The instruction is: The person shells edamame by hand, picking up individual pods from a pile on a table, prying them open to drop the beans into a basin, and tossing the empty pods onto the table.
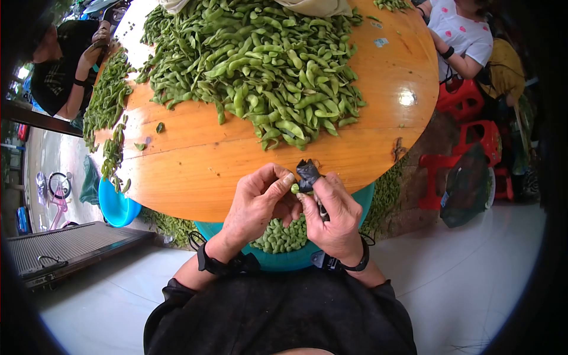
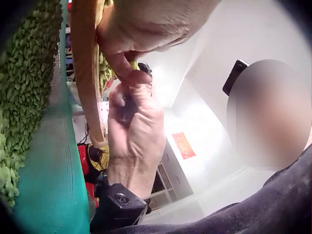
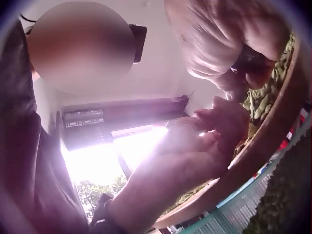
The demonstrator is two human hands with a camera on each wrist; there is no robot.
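Note:
My left hand (image 1: 260, 198) pinches a green soybean pod (image 1: 294, 188) between thumb and fingers, over the table's near edge. Facing it, my right hand (image 1: 336, 213) grips the same pod, its thumb against it. A black cover (image 1: 307, 173) wraps a fingertip of the right hand. The left wrist view shows the two hands' fingertips meeting, with a yellow-green bit of pod (image 2: 134, 64) between them; the fingers hide most of it. Below the hands, a teal basin (image 1: 284, 261) holds many shelled green beans (image 1: 281, 236).
A large heap of soybean pods (image 1: 254, 65) covers the far part of the round wooden table (image 1: 189, 171). Smaller pods lie along its left edge. People sit at both sides. Red stools (image 1: 480, 139) stand at right, a blue basin (image 1: 117, 204) at left.

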